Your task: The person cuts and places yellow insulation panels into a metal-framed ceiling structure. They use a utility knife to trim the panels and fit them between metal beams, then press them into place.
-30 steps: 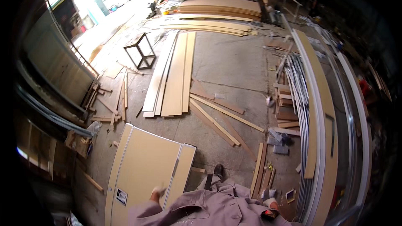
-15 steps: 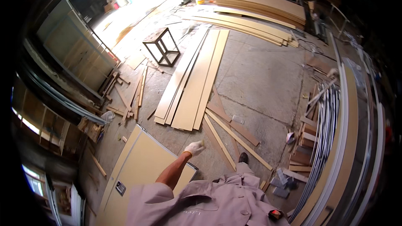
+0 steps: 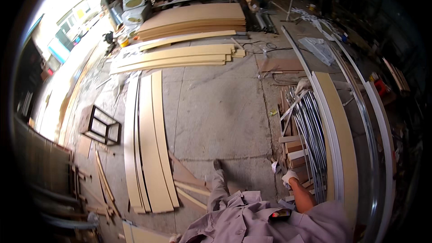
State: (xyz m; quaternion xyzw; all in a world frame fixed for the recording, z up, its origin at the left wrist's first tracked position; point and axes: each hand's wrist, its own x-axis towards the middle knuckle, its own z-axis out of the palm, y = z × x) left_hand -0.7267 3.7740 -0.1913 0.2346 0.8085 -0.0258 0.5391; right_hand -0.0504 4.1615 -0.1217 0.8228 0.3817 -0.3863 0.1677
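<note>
My right hand (image 3: 290,178), in a white work glove, hangs low at the right side of my body. Its fingers are curled, and a small dark shape shows just beyond them, too unclear to name. Beside it lie a bundle of thin metal tubes (image 3: 310,126) and a stack of short wood offcuts (image 3: 294,146). My left hand (image 3: 175,238) barely shows at the lower edge, its fingers hidden. Close to it is the corner of a cream panel (image 3: 146,234). Long cream boards (image 3: 150,144) lie on the floor ahead to the left.
A dark-framed stool (image 3: 101,125) stands left of the boards. Stacked brown sheets (image 3: 193,20) and more cream strips (image 3: 180,56) lie at the back. Long metal profiles (image 3: 364,108) run along the right. Wood strips (image 3: 103,175) are scattered at left on the concrete floor (image 3: 216,112).
My view has swung to the right, so the boards and stool sit farther left. My left hand has dropped to the lower edge, while my right hand has come into view.
</note>
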